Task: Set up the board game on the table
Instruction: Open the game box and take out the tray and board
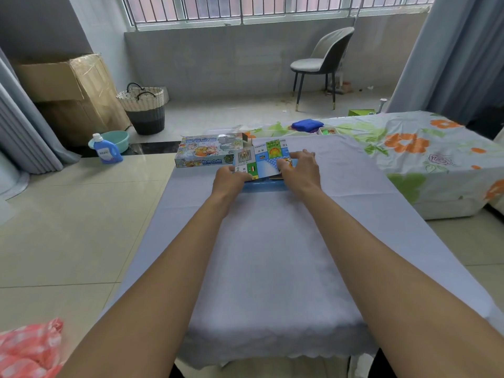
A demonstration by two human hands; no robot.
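We had both hands on the folded game board [261,162] at the worktop's [272,255] far end: left hand [231,177] gripping its near-left edge, right hand [300,166] gripping its right side, game box [207,154] just left.

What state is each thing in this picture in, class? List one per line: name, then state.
Game board: folded, lying on the table, held at both ends.
Game box: lying flat beside the board, right end flap open.
Left hand: gripping the board's near left edge.
Right hand: fingers curled over the board's right end.
Chair: upright, unoccupied.
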